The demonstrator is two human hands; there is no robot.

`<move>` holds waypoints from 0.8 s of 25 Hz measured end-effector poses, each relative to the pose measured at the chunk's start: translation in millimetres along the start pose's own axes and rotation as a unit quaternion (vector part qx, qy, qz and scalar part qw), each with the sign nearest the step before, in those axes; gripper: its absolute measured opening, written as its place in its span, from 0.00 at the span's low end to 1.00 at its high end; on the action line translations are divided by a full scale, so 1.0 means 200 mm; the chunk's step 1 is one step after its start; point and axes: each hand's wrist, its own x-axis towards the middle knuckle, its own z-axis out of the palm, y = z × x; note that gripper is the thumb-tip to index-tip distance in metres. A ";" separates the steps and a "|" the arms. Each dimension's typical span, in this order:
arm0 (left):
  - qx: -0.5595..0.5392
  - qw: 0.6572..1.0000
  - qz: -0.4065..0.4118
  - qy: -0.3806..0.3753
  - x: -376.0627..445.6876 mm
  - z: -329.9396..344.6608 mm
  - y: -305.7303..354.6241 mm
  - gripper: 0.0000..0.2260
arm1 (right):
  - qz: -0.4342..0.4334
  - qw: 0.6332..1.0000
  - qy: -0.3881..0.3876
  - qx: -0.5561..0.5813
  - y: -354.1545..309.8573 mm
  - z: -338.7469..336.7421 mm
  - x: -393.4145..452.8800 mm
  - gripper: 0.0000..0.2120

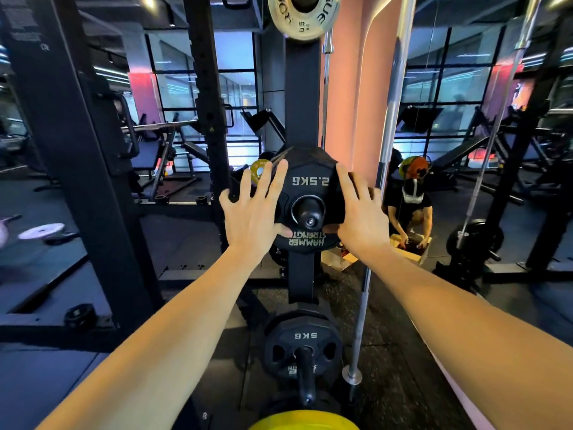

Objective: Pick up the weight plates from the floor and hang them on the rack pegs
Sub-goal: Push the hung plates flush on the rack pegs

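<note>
1. I am seeing a pale plate (42,231) lying on the floor (46,383) far to the left.
2. My left hand (252,217) is spreading its grip wide, fingers straight against the left edge of the 2.5KG plate (310,181).
3. That plate is hanging on the middle rack peg (308,214), with a 5KG plate (305,336) on the peg below.
4. My right hand (361,217) is likewise keeping a wide grip, fingers straight at the right edge.

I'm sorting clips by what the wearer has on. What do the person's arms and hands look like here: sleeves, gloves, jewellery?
Both forearms are bare as far as the picture shows, with no sleeves in view. The left hand and the right hand wear no gloves. No watch, wristband or ring shows on either.
</note>
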 end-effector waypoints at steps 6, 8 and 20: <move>-0.041 0.999 0.020 -0.016 0.08 0.09 -0.05 0.63 | -0.019 1.000 0.001 0.007 0.06 0.07 0.08 0.55; -0.038 0.999 0.015 -0.011 0.06 0.09 -0.04 0.63 | -0.012 1.000 -0.003 0.010 0.06 0.07 0.06 0.56; -0.113 0.992 -0.015 -0.052 -0.10 0.14 -0.01 0.56 | 0.004 0.998 -0.045 0.031 0.08 0.07 -0.09 0.57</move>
